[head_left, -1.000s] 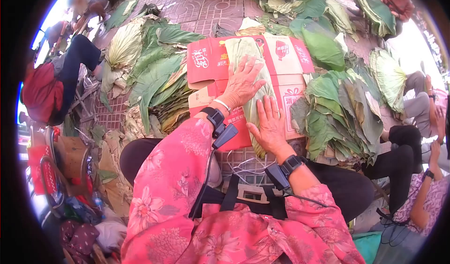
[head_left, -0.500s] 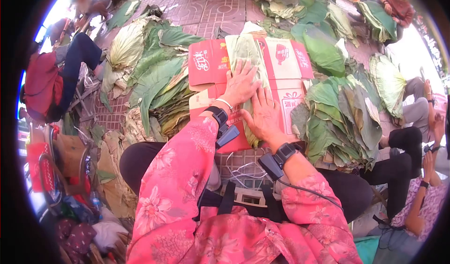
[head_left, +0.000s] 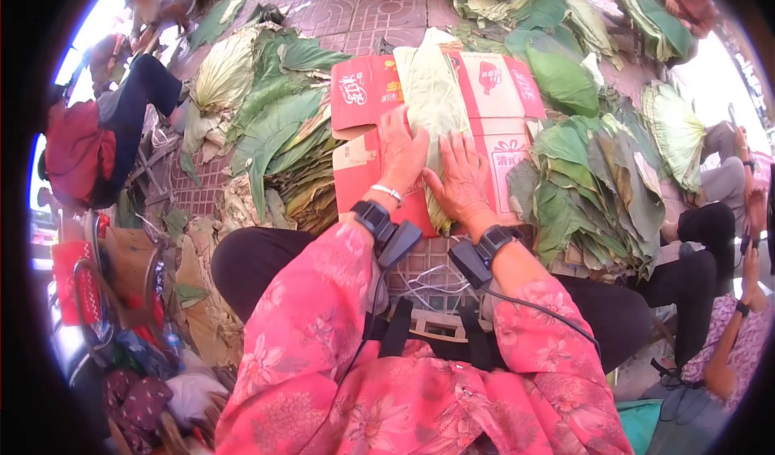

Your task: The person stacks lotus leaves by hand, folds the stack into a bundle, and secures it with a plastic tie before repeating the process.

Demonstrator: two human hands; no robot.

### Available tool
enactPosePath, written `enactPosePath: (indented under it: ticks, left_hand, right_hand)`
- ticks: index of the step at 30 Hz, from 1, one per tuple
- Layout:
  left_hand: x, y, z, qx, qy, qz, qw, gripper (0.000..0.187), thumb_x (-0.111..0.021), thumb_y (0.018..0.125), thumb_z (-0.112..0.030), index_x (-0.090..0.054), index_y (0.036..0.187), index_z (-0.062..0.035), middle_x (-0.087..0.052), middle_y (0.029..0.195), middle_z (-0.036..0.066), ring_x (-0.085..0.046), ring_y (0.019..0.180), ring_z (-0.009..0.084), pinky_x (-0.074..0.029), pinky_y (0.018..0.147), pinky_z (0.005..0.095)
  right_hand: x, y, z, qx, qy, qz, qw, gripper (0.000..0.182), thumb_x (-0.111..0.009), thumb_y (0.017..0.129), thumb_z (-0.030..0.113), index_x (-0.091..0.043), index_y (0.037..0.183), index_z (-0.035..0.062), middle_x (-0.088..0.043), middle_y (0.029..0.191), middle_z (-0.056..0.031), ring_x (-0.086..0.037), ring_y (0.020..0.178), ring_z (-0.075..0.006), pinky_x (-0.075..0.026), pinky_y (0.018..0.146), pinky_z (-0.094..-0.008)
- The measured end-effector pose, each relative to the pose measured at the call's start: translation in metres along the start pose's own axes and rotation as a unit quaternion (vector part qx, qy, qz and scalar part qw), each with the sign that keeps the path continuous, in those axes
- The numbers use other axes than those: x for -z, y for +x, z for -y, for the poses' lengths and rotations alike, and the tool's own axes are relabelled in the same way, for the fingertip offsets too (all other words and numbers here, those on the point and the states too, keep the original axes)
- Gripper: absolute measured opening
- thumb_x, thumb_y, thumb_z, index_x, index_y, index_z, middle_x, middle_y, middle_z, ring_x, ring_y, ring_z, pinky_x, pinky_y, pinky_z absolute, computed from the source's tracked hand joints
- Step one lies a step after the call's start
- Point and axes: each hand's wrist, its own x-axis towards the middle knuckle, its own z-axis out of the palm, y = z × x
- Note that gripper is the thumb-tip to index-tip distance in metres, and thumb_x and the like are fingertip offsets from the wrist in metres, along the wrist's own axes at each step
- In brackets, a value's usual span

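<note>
A long folded pale-green leaf [head_left: 433, 83] lies lengthwise on a flattened red cardboard box [head_left: 355, 100] in front of me. My left hand [head_left: 401, 152] is at the leaf's left edge, its fingers together and bent, pointing away from me; whether it pinches the edge is hidden. My right hand [head_left: 462, 172] lies on the near part of the leaf, fingers spread and flat. Left of the cardboard is a stack of green and brown leaves [head_left: 282, 144]. Another thick leaf pile [head_left: 593, 188] stands close to its right side.
More leaves [head_left: 557, 75] lie beyond the cardboard on the paved ground [head_left: 355, 19]. A person in dark trousers [head_left: 133, 100] sits at the left, and other people sit along the right. A chair [head_left: 129, 269] with bags stands at the lower left.
My left hand has slid off the top of the leaf to its left edge, and its fingers have drawn together. The right hand remains on the leaf. The view has shifted slightly.
</note>
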Motion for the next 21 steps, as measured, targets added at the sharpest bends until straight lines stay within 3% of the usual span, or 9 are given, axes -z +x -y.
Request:
enactPosePath:
  ticks: [1, 3, 6, 9, 10, 13, 14, 18, 21]
  left_hand:
    - [0.010, -0.007, -0.009, 0.090, -0.082, 0.036, 0.992, 0.052, -0.063, 0.069, -0.012, -0.048, 0.118, -0.0007, -0.054, 0.108, 0.020, -0.055, 0.094, 0.0293, -0.044, 0.082, 0.0388]
    - [0.002, -0.010, 0.018, 0.215, -0.115, 0.061, 0.968, 0.050, -0.065, 0.070, -0.011, -0.049, 0.115, 0.0032, -0.060, 0.095, 0.015, -0.060, 0.079, 0.0256, -0.049, 0.062, 0.0327]
    - [0.012, -0.009, -0.005, 0.305, -0.236, 0.083, 0.919, 0.050, -0.068, 0.070, -0.014, -0.050, 0.112, 0.0051, -0.061, 0.089, 0.011, -0.060, 0.077, 0.0216, -0.049, 0.054, 0.0296]
    - [0.025, -0.002, -0.010, 0.325, -0.247, 0.259, 0.875, 0.046, -0.070, 0.070, -0.015, -0.051, 0.108, 0.0033, -0.061, 0.087, 0.010, -0.059, 0.077, 0.0187, -0.048, 0.051, 0.0271]
    - [0.034, -0.009, -0.029, 0.387, -0.291, 0.257, 0.836, 0.045, -0.073, 0.070, -0.012, -0.052, 0.107, 0.0029, -0.061, 0.087, 0.010, -0.060, 0.074, 0.0178, -0.050, 0.057, 0.0290]
    - [0.010, -0.036, -0.016, 0.212, -0.346, 0.142, 0.903, 0.042, -0.072, 0.067, -0.009, -0.051, 0.101, 0.0027, -0.061, 0.089, 0.011, -0.059, 0.075, 0.0164, -0.050, 0.061, 0.0296]
    - [0.004, -0.040, -0.010, 0.215, -0.342, 0.117, 0.907, 0.041, -0.071, 0.066, -0.004, -0.051, 0.101, 0.0036, -0.061, 0.088, 0.012, -0.060, 0.075, 0.0175, -0.051, 0.067, 0.0315]
    - [0.035, -0.038, -0.020, 0.271, -0.407, 0.124, 0.864, 0.041, -0.069, 0.064, 0.003, -0.051, 0.101, 0.0055, -0.061, 0.091, 0.013, -0.062, 0.075, 0.0212, -0.053, 0.068, 0.0335]
    - [0.078, -0.021, -0.024, 0.211, -0.508, 0.095, 0.830, 0.035, -0.066, 0.069, 0.004, -0.055, 0.103, 0.0054, -0.064, 0.092, 0.012, -0.064, 0.077, 0.0218, -0.054, 0.073, 0.0347]
  right_hand:
    - [0.000, -0.001, -0.002, -0.001, -0.001, 0.003, 1.000, 0.067, -0.049, 0.083, 0.044, -0.034, 0.133, 0.0025, -0.031, 0.140, -0.0187, -0.025, 0.131, -0.0336, -0.022, 0.100, -0.0449]
    - [-0.005, 0.001, -0.007, -0.003, 0.024, 0.002, 1.000, 0.064, -0.046, 0.086, 0.043, -0.034, 0.134, 0.0029, -0.031, 0.139, -0.0186, -0.024, 0.132, -0.0327, -0.021, 0.101, -0.0446]
    - [0.001, -0.001, -0.008, -0.026, 0.099, 0.010, 0.995, 0.055, -0.039, 0.090, 0.038, -0.039, 0.131, 0.0008, -0.034, 0.138, -0.0191, -0.026, 0.131, -0.0326, -0.020, 0.104, -0.0420]
    - [0.003, -0.007, -0.012, -0.042, 0.241, -0.025, 0.969, 0.050, -0.041, 0.090, 0.033, -0.044, 0.126, -0.0006, -0.038, 0.134, -0.0206, -0.030, 0.128, -0.0334, -0.022, 0.103, -0.0429]
    - [0.003, -0.010, -0.011, -0.042, 0.282, -0.042, 0.958, 0.048, -0.040, 0.091, 0.033, -0.046, 0.125, -0.0016, -0.039, 0.133, -0.0212, -0.031, 0.127, -0.0341, -0.023, 0.104, -0.0422]
    - [0.009, -0.024, -0.002, -0.056, 0.386, -0.082, 0.917, 0.046, -0.040, 0.092, 0.030, -0.049, 0.121, -0.0043, -0.043, 0.129, -0.0226, -0.035, 0.124, -0.0346, -0.025, 0.104, -0.0398]
    - [0.013, -0.028, 0.003, -0.064, 0.411, -0.089, 0.905, 0.046, -0.040, 0.092, 0.030, -0.049, 0.120, -0.0052, -0.045, 0.128, -0.0228, -0.037, 0.123, -0.0339, -0.027, 0.103, -0.0389]
    - [0.036, -0.040, 0.007, -0.115, 0.513, -0.095, 0.845, 0.037, -0.049, 0.089, 0.022, -0.053, 0.114, -0.0046, -0.056, 0.114, -0.0207, -0.052, 0.108, -0.0275, -0.039, 0.093, -0.0335]
    - [0.060, -0.062, 0.004, -0.175, 0.491, -0.054, 0.852, 0.024, -0.055, 0.085, 0.011, -0.059, 0.105, -0.0022, -0.064, 0.093, -0.0110, -0.060, 0.085, -0.0164, -0.047, 0.077, -0.0256]
